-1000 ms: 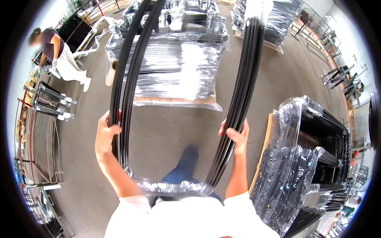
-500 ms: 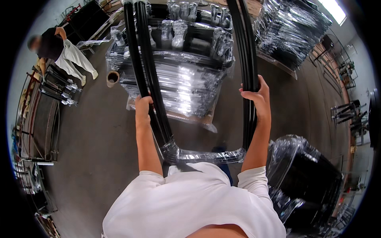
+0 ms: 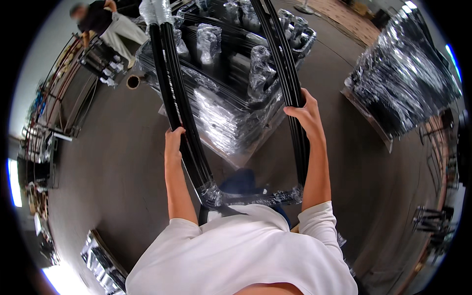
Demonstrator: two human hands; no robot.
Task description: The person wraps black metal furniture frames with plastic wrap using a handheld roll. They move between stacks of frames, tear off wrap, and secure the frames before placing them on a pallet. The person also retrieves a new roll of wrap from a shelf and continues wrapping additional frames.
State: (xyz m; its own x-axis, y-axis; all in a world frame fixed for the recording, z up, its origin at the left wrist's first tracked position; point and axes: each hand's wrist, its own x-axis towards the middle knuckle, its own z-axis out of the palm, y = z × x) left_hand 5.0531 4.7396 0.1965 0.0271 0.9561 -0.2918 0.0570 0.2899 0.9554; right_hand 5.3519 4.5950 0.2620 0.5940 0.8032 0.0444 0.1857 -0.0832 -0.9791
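Note:
A bundle of black U-shaped frames (image 3: 189, 132), its corners and ends wrapped in clear film, is held up in front of me. Its cross bar (image 3: 260, 198) lies near my waist, and its two long sides reach away over a wrapped stack. My left hand (image 3: 173, 140) is closed round the left side. Higher up, my right hand (image 3: 306, 112) grips the right side (image 3: 290, 83), thumb across the near face. Part of each hand's fingers is hidden behind the bars.
Ahead stands a film-wrapped pallet stack (image 3: 216, 110) of black parts. Another wrapped stack (image 3: 403, 73) is at the right. A cardboard tube (image 3: 133, 82) stands at the left. Beyond it a person (image 3: 113, 24) bends over black parts by a metal rack (image 3: 73, 93).
My view has turned right, so the pallet stack now appears at an angle. Both hands keep their grip on the frames. The person at the left has shifted up in the picture.

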